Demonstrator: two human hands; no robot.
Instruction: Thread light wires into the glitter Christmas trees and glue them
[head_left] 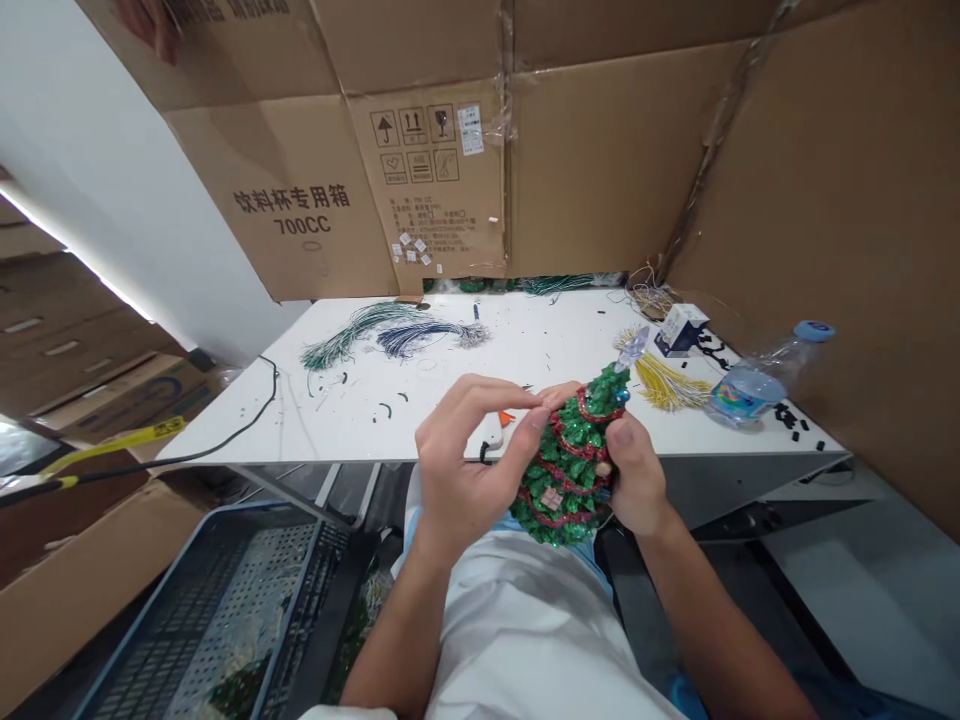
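Note:
A miniature Christmas tree (574,470) of green tinsel leans to the right above my lap, close to the table's front edge. Red garland winds around it, small ornaments dot its sides, and a clear topper (634,348) sits at its tip. My right hand (639,475) grips the tree's right side, thumb on the front. On the upper left side, my left hand (476,460) is closed, thumb and index finger pinched together against the tree near the garland. Any small piece between those fingertips is hidden. Behind my left hand, a white glue gun with an orange tip (493,432) is partly visible.
Green wire bundles (360,332), blue wires (427,335) and yellow wires (670,382) lie on the white table (247,420). At right are a plastic bottle (757,385) and small box (681,328). Cardboard walls the back; a blue crate (281,530) stands lower left. Another person's hand (150,25) shows top left.

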